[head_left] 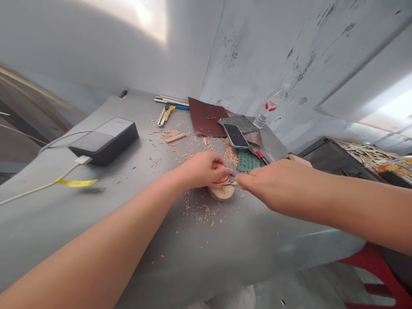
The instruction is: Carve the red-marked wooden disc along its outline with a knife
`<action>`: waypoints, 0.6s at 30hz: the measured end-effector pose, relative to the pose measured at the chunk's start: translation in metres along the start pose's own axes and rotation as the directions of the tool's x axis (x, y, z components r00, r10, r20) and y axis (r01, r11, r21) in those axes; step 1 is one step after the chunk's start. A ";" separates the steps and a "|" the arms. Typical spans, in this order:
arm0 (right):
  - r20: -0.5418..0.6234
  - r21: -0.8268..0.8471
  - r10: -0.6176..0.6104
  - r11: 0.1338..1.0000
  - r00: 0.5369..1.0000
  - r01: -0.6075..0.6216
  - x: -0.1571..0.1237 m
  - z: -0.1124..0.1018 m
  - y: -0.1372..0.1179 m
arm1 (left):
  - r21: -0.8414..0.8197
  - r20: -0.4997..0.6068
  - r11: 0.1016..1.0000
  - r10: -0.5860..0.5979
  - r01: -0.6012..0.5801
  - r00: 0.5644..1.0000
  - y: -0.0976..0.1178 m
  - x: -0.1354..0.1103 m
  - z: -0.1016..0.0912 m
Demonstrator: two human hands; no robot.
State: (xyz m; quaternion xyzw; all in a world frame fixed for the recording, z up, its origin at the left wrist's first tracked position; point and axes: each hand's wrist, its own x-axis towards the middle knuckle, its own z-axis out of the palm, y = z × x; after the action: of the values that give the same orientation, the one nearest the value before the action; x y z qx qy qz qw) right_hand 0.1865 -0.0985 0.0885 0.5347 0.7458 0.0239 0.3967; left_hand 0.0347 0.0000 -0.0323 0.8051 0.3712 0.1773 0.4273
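Note:
A small, round-edged wood block sits on the grey table, with red lines marked on its carved upper part. My left hand is closed around the far left side of the block, its thumb and fingers partly covering the red lines. Gripped in my right hand is a carving tool with a pale wooden handle and a thin dark shaft. The tool's tip meets the block near my left thumb, though its exact shape is too small to make out. Wood shavings lie around the block.
Behind my hands lie a phone, brown sandpaper, a green sheet and a yellow utility knife. A power bank with a white cable sits at left. A plastic bottle stands by the wall, and a red chair is at lower right.

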 end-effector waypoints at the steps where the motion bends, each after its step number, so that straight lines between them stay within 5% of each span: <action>1: 0.004 0.002 0.006 1.000 1.000 -0.006 0.001 -0.001 -0.001 | 0.003 -0.002 1.000 -0.002 0.003 1.000 0.001 0.000 0.000; 18: 0.107 -0.121 -0.036 0.991 0.994 0.049 0.006 -0.021 -0.003 | 0.011 -0.011 1.000 0.025 -0.025 1.000 -0.004 0.001 0.000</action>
State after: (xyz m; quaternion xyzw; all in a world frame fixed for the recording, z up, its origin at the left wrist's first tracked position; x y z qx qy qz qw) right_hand 0.1703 -0.0866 0.0977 0.4936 0.7324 0.0333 0.4678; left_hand 0.0338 0.0022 -0.0353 0.8111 0.3643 0.1849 0.4186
